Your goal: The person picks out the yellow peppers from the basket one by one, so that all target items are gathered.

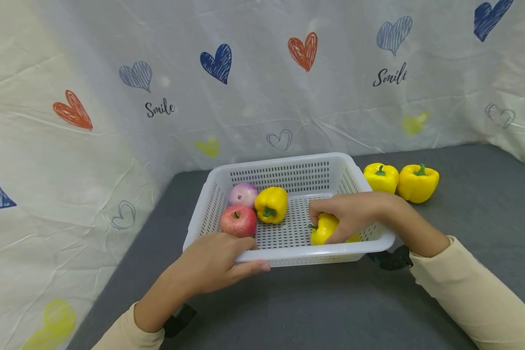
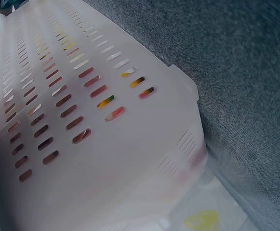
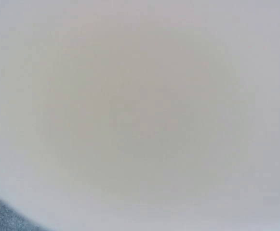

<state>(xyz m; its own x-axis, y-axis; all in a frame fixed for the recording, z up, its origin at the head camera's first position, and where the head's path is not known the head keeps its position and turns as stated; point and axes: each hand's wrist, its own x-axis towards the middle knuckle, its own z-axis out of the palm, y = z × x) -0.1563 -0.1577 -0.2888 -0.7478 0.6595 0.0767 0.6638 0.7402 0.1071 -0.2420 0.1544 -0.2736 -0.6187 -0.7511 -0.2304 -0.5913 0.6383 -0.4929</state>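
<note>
A white perforated plastic basket [image 1: 297,253] stands on the dark cloth, its slotted side wall [image 2: 111,163] filling much of the left wrist view. My left hand [image 1: 216,262] grips its near rim, fingers over the inside and thumb along the outside. Inside at the right, my right hand [image 1: 354,211] holds a yellow bell pepper [image 1: 323,231] from above, hiding part of it. At the basket's left lie a red apple [image 1: 238,221], a purple onion [image 1: 243,195] and another yellow bell pepper [image 1: 271,204]. A blurred pale surface fills nearly all of the right wrist view.
Two more yellow bell peppers, a left one [image 1: 381,178] and a right one [image 1: 418,183], sit side by side on the dark grey cloth [image 1: 288,311] beyond my right forearm. A white curtain [image 1: 253,112] printed with hearts hangs behind the basket and along the left.
</note>
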